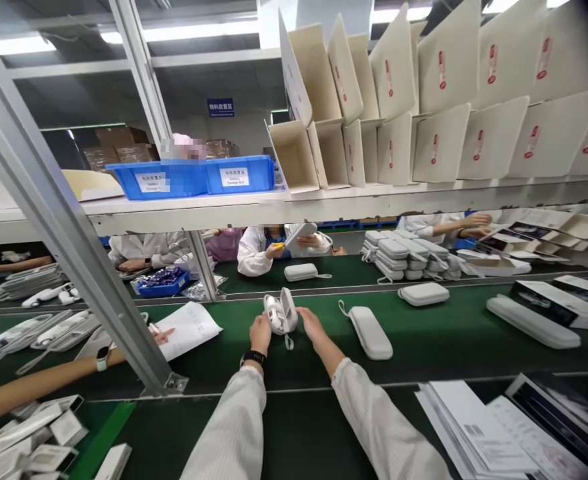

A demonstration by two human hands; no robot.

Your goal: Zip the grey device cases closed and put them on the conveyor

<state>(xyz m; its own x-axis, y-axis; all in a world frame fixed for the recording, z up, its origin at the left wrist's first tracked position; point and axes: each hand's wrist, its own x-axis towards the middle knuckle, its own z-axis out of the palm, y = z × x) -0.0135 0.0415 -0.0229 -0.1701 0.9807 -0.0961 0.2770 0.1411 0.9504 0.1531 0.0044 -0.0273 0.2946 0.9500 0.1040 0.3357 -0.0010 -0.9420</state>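
Holding an open light-grey zip-up clamshell case [281,312] on the green conveyor belt [449,333], both hands on it: left hand [261,333] grips the near-left edge at 7 o'clock of the case, fingers curled against the shell; right hand [310,323] pinches the right half at 3 o'clock. Case stands hinged open, a white handheld device seated inside the left half, wrist strap dangling toward me at 6 o'clock. Looks like the load-and-close step: device appears already in, lid not yet shut. My read is the next move needs the two halves brought together squarely, strap kept out of the seam, then the zip run round; main risk is the strap or device snagging the zip. A closed grey oblong case [371,331] lies just beside at 3 o'clock, another closed grey pouch [424,294] farther at 2 o'clock, a stack of grey cases [404,257] beyond it. White printed paper sheet [190,328] at 9 o'clock with a co-worker's hand [164,335] on it. Stacked printed leaflets [474,427] at 4 o'clock. Folded white cartons [424,100] on the overhead shelf at 12–1 o'clock, blue plastic bins [194,179] at 11.
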